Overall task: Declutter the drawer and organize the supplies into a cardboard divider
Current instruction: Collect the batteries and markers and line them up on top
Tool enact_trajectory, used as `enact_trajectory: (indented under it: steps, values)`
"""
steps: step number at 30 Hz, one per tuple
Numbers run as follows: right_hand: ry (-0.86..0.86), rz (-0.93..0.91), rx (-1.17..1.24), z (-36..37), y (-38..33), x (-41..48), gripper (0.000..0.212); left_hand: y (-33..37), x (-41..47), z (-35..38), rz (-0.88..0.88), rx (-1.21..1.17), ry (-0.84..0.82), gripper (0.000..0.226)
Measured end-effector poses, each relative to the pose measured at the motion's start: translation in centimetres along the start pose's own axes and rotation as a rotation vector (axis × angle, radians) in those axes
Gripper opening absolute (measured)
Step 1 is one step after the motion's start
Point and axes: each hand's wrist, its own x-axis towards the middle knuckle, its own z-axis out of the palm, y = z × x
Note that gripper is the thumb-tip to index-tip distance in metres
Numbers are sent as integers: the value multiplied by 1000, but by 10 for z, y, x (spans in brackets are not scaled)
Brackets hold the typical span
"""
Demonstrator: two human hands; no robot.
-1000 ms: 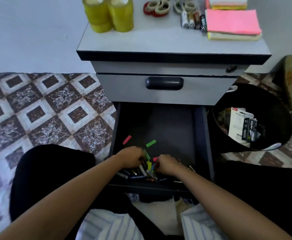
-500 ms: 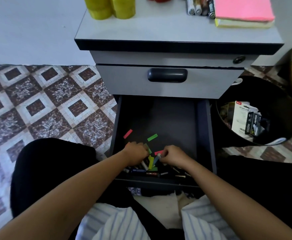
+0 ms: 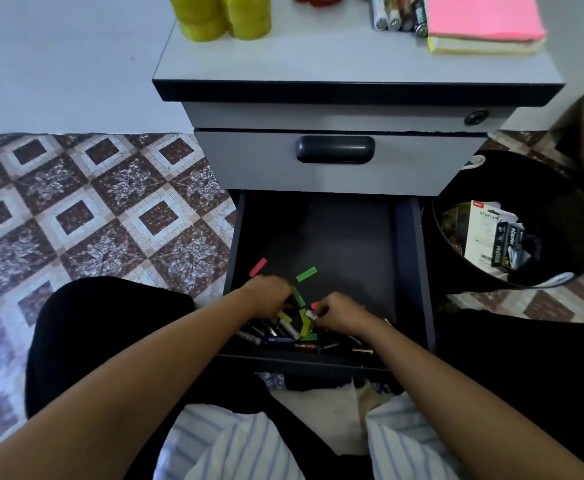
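The lower drawer (image 3: 411,271) of a grey cabinet is pulled out, its dark floor mostly bare. Several batteries (image 3: 283,337) and coloured sticky flags lie heaped at its front edge. My left hand (image 3: 266,296) reaches into the heap with curled fingers; what it holds is hidden. My right hand (image 3: 339,313) pinches a small white-tipped battery (image 3: 309,315) above the heap. A red flag (image 3: 258,267) and a green flag (image 3: 306,274) lie loose further back. No cardboard divider is in view.
On the cabinet top (image 3: 318,60) stand yellow tape rolls (image 3: 224,12), several batteries (image 3: 399,13) and pink and yellow note pads (image 3: 484,22). A black bin (image 3: 456,271) with stapler packaging sits right of the drawer. My knees flank the drawer on patterned floor tiles.
The view has tilted down, so the cabinet top sits higher in frame. My right hand has lifted a little from the heap with a small battery pinched. My left hand stays in the heap.
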Motion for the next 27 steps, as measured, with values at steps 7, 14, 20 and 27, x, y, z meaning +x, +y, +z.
enact_trajectory:
  steps: [7, 14, 20, 27]
  values:
    - [-4, -12, -131, 31, -33, 12, 19, -31, -18, -22, -80, -246, 73, 27]
    - [39, 25, -137, 37, -39, 16, 24, -21, -28, -12, -62, -296, -9, 26]
    - [99, 74, 122, 1, -12, 9, 45, 10, -23, -5, 40, -249, -159, 28]
    - [180, 79, 251, -37, 17, -10, 29, 26, -19, 6, 57, -176, -256, 22]
